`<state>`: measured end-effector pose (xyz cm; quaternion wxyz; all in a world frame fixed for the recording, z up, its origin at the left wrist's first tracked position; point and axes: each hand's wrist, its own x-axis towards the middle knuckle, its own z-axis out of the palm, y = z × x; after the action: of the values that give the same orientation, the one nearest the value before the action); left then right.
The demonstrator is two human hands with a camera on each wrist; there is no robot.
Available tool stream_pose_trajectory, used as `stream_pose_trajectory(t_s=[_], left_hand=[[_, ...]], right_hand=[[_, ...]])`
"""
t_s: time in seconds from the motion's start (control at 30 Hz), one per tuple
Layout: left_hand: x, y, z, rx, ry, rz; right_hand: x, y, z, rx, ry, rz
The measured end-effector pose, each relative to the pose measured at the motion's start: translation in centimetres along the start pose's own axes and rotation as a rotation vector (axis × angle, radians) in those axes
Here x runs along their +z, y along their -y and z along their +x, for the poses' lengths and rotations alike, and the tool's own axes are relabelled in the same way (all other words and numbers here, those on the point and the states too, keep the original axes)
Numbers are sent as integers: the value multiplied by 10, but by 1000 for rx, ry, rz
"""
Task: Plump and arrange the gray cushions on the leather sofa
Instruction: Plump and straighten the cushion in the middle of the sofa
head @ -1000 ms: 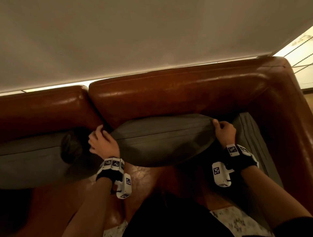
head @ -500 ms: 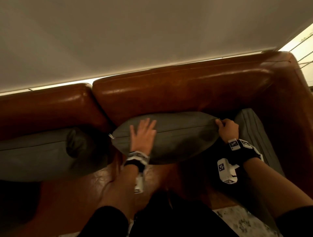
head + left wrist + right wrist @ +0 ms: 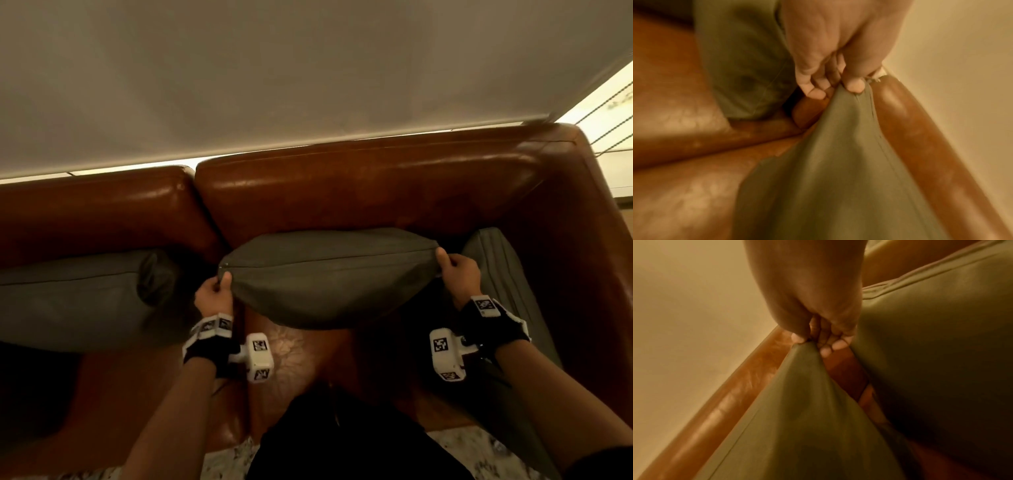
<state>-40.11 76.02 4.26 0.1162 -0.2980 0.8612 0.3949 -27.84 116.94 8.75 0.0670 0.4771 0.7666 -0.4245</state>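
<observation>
A gray cushion (image 3: 329,277) stands on edge against the brown leather sofa's backrest (image 3: 359,192), its seam running left to right. My left hand (image 3: 214,291) pinches its left corner, and in the left wrist view the left hand (image 3: 836,87) has thumb and fingers closed on the bunched fabric of the cushion (image 3: 834,162). My right hand (image 3: 455,270) grips the right corner; the right wrist view shows the right hand (image 3: 813,340) pinching the cushion (image 3: 803,402) tip. A second gray cushion (image 3: 78,298) lies to the left, a third (image 3: 496,274) against the right armrest.
The sofa's right armrest (image 3: 596,240) closes off the right side. A pale wall (image 3: 308,68) rises right behind the backrest. The leather seat (image 3: 291,349) shows below the held cushion, and a patterned rug (image 3: 226,459) lies at the sofa's front edge.
My left hand left the cushion's front face, where it lay flat half a second ago, and now pinches the left corner. The right hand kept its grip on the right corner.
</observation>
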Motion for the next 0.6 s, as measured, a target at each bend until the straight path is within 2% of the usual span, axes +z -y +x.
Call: stream_pose_trajectory(t_s=[0.1,0.23,0.3,0.37,0.47,0.53,0.6], left_hand=[[-4,-11,11,-8,-16,-28],[3,-16,4,-99,-1,29],[3,-17,-1,-101,-2,1],[-6,-15,-5,-67,-6,-25],[-16,-13,-11,-49,-51,69],[-14,-15,-15,-71,-56,59],[-8,-14,-16,-133,21,-84]], right_hand=[[-6,7,3,-20,-54,-9],[1,9,2,17,-47,-21],[4,11,0,26,-56,-4],[4,12,-3,-14,-83,16],[4,17,-11,-101,-150,33],[4,19,-10,-114,-133,29],[1,15,-3,-54,-40,17]])
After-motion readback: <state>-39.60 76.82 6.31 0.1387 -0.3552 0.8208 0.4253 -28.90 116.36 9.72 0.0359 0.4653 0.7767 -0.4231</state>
